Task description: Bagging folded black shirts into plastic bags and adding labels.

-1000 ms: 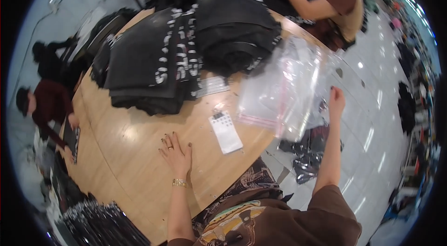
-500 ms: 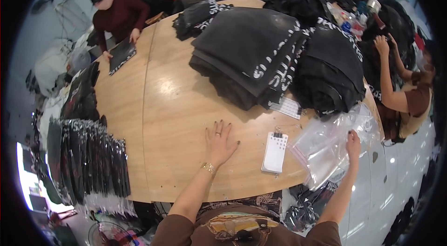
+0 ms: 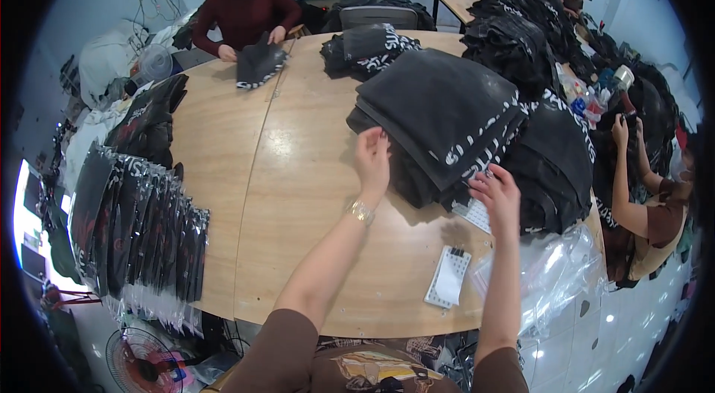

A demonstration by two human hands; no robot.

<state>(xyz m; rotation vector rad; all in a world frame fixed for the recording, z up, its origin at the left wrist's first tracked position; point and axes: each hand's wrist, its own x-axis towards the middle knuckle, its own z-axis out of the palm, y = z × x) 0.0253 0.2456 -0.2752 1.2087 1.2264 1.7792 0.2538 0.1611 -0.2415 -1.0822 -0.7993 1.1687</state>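
A pile of folded black cloth pieces with white lettering along one edge lies on the wooden table in front of me. My left hand is at the pile's near left corner, fingers raised and loosely bent, nothing visible in them; I cannot tell whether it touches the cloth. At the lettered edge on the right, my right hand has its fingers bent and apart, also without anything visible in them. Beneath it, a white printed card is partly covered. A second black cloth pile stands just right of the first.
Clear plastic bags lie at the table's right edge, beside a clipped stack of labels. Packed black garments stand in a row at the left. Across the wooden table, a co-worker handles a black cloth piece; another works at the right.
Both hands have moved forward to the cloth pile: the left from flat on the table, the right from the plastic bags. The view has shifted. The far co-worker's cloth piece is now raised and bent.
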